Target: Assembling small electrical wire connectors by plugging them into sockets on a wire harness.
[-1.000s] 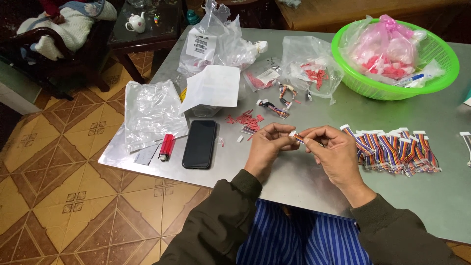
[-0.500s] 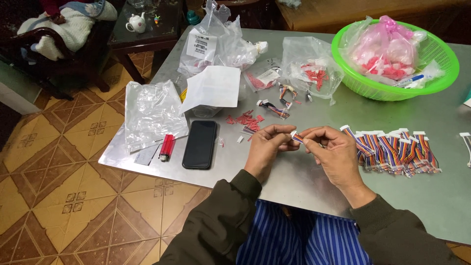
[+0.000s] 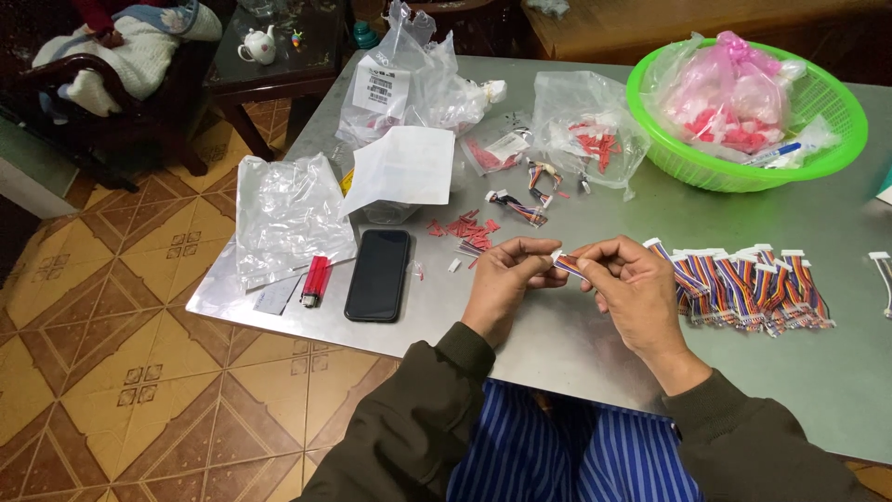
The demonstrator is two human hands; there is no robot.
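Over the grey metal table [image 3: 557, 344], my left hand [image 3: 502, 279] and my right hand [image 3: 632, 284] meet and pinch the two ends of one short multicoloured wire piece with a white connector [image 3: 567, 264]. Just right of my right hand lies a row of several similar striped wire pieces [image 3: 748, 284]. A scatter of small red parts [image 3: 469, 231] lies on the table just beyond my left hand.
A black phone [image 3: 378, 274] and a red lighter [image 3: 316, 280] lie left of my hands, beside an empty clear bag [image 3: 283, 218]. Farther back are a white paper [image 3: 404, 167], several plastic bags [image 3: 418, 88] and a green basket [image 3: 841, 125] holding pink bags.
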